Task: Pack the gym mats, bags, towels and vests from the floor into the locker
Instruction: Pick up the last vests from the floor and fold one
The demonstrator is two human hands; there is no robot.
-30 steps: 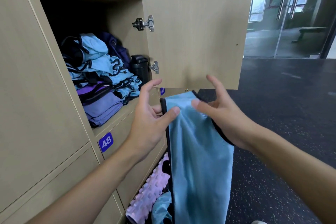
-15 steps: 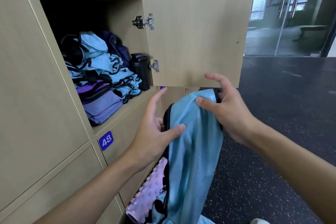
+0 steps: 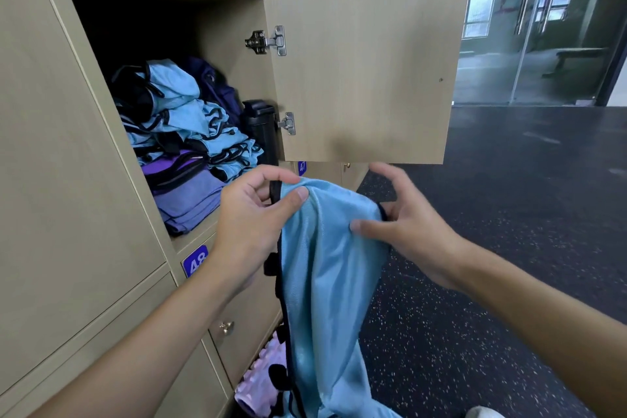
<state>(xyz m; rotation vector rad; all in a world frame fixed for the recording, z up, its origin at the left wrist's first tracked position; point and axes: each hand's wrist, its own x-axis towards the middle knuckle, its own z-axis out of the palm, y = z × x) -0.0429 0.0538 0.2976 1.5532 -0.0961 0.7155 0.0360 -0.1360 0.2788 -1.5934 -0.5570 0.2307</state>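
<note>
A light blue vest (image 3: 325,268) with black trim hangs in front of the lockers, its lower end reaching the floor. My left hand (image 3: 252,217) pinches its top left edge between thumb and fingers. My right hand (image 3: 403,224) holds the top right edge, thumb on the front of the cloth. The open locker (image 3: 210,234) at upper left holds a pile of blue vests (image 3: 190,122) over folded purple cloth (image 3: 190,193), a dark blue bag (image 3: 217,88) behind, and a black bottle (image 3: 263,129) by the hinge.
The locker door (image 3: 366,61) stands open to the right, just above my hands. A pink ridged mat (image 3: 261,380) lies on the floor against the lockers below the vest. Dark speckled floor (image 3: 492,248) stretches right toward glass doors (image 3: 529,30).
Both hands have come closer together, gathering the vest's top edge into a narrower fold. The vest has shifted slightly left toward the locker.
</note>
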